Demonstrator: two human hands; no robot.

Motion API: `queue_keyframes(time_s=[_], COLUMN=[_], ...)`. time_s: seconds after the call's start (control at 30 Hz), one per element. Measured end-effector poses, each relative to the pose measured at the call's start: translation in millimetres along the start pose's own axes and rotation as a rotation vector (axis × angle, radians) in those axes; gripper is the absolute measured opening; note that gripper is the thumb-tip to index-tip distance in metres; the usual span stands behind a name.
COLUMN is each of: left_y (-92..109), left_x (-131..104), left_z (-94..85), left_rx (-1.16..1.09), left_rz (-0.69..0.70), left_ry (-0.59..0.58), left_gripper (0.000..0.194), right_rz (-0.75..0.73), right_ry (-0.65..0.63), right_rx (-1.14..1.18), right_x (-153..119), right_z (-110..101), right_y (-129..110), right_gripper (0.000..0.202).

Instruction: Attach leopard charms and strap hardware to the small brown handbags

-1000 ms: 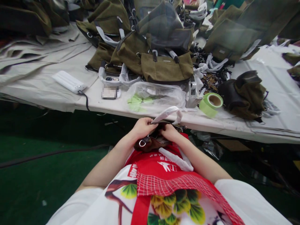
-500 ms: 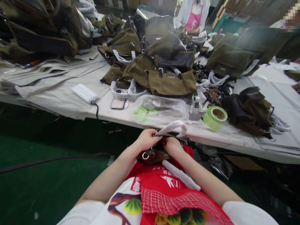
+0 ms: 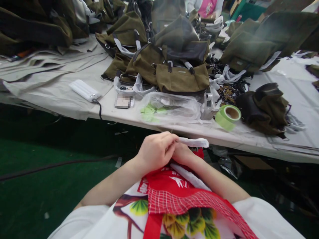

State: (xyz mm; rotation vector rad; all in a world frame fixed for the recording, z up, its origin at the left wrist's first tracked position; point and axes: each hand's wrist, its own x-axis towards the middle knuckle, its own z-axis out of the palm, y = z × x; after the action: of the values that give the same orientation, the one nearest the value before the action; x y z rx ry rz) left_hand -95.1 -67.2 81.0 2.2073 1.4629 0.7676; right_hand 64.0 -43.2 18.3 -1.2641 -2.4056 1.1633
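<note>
My left hand (image 3: pixel 157 149) is closed in front of the red apron (image 3: pixel 184 199), its fingers bent together over my right hand. Partly hidden behind it, my right hand (image 3: pixel 182 153) is closed too. Both are on a bag at my lap, whose body is almost wholly covered by my hands and arms. One white-wrapped handle (image 3: pixel 195 142) sticks out to the right above my right hand; another wrapped strap (image 3: pixel 190 176) lies across the apron below. What exactly the fingertips pinch is hidden.
Olive bags (image 3: pixel 183 78) are piled on the white table (image 3: pixel 117 114). Near its front edge are a white power bank (image 3: pixel 84 90), a phone, a plastic bag (image 3: pixel 174 108) and green tape (image 3: pixel 228 118). A dark bag (image 3: pixel 264 111) lies right. A person in a pink apron (image 3: pixel 207 7) is across.
My left hand has turned over and moved right onto my right hand, covering the bag's opening and metal ring. The upper handle now lies flatter. The view has tipped down slightly.
</note>
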Motion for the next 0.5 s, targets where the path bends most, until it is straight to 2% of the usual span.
queue_keyframes(time_s=[0.03, 0.1, 0.2, 0.3, 0.4, 0.5], left_y=[5.4, 7.8, -3.0, -12.5, -12.1, -9.4], left_x=[-2.5, -5.5, -6.9, -9.3, -12.0, -11.5], left_z=[1.5, 9.0, 20.8, 25.0, 26.7, 30.9], left_rx=[0.034, 0.114, 0.157, 0.126, 0.123, 0.155], left_rz=[0.064, 0.084, 0.031, 0.078, 0.132, 0.146], left_ry=[-0.045, -0.09, -0.077, -0.138, -0.18, -0.174], left_gripper=[0.03, 0.036, 0.039, 0.037, 0.029, 0.025], right_rz=[0.006, 0.029, 0.066, 0.075, 0.06, 0.018], right_ry=[0.025, 0.084, 0.121, 0.145, 0.152, 0.196], right_rx=[0.077, 0.243, 0.441, 0.526, 0.428, 0.131], right_x=[-0.1, -1.4, -9.1, -22.8, -35.0, -39.4], right_z=[-0.4, -3.6, -15.3, -30.7, -41.2, -44.6], right_y=[1.9, 4.8, 4.7, -3.0, -15.4, -24.9], right_gripper=[0.021, 0.016, 0.024, 0.031, 0.032, 0.033])
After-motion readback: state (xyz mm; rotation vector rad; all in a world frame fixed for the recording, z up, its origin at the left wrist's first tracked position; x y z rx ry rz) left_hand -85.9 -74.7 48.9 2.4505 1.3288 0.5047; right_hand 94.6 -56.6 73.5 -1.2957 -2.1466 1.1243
